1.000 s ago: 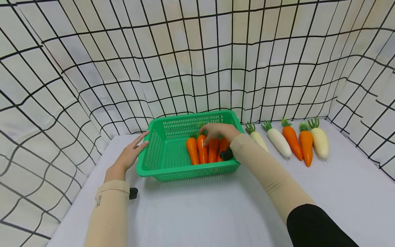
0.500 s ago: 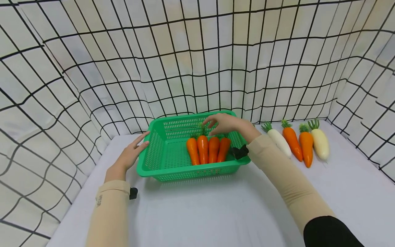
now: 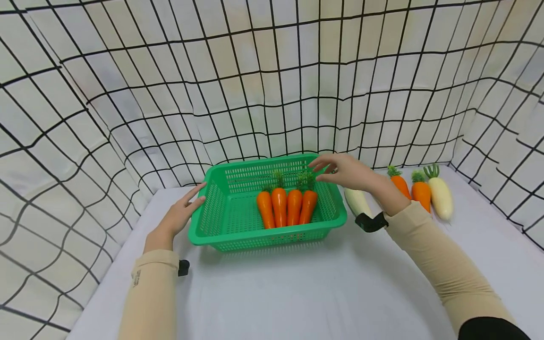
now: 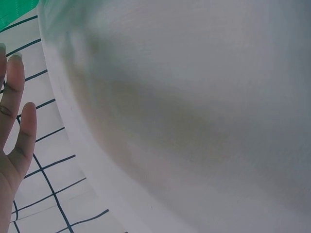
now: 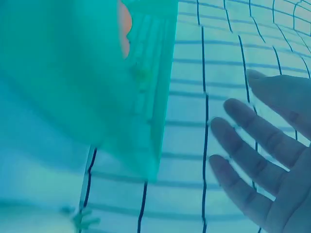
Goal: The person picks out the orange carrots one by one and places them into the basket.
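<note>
- The green basket [image 3: 221,208] sits on the white surface [image 3: 297,293], near the gridded backdrop [image 3: 170,94].
- Four orange carrots [image 3: 286,208] lie side by side inside the basket, toward its right half, leafy tops pointing to the far wall.
- The left hand [image 3: 180,215] rests against the basket's left rim, fingers straight and relaxed, gripping nothing (the left wrist view shows only fingertips [image 4: 14,97] beside the surface edge, with a sliver of green at the top corner).
- The right hand [image 3: 346,172] hovers over the basket's far right corner, fingers spread and loose, holding nothing; the right wrist view shows its open fingers [image 5: 252,145] against the backdrop, with the basket wall blurred close by.
- Just right of the basket lies a white radish [image 3: 357,200], partly hidden behind the right wrist.
- Further right on the surface lie two more carrots [image 3: 420,193] and another white radish [image 3: 440,194], close together in a row, tops pointing away.
</note>
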`<act>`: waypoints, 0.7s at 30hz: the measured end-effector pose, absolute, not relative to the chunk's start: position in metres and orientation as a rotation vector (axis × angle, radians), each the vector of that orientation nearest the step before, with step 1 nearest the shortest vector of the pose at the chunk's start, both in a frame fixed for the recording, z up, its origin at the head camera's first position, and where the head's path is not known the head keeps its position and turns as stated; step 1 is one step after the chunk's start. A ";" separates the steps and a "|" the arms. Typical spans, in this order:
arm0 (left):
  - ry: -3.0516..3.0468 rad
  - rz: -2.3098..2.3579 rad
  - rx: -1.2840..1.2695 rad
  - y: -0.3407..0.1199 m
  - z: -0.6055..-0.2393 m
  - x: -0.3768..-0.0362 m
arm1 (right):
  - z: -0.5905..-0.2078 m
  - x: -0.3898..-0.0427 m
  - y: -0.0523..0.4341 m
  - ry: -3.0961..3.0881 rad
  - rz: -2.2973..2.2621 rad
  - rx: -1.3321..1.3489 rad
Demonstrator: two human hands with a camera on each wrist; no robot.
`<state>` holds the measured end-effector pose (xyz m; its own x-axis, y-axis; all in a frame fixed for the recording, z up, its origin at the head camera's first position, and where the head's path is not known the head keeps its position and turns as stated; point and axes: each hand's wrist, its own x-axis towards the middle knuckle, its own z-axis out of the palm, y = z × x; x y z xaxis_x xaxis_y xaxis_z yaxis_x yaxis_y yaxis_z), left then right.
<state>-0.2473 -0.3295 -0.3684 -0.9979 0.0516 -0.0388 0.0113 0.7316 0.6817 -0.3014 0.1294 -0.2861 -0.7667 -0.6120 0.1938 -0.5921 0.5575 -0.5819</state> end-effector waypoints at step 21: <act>2.883 1.111 0.058 -0.330 -0.369 -0.249 | -0.349 -0.307 0.261 2.974 -1.126 -0.458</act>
<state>-0.2487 -0.3296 -0.3686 -0.9980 0.0536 -0.0347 0.0164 0.7408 0.6715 -0.3072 0.2608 -0.3494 -0.9569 -0.2386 0.1658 -0.2886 0.7141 -0.6377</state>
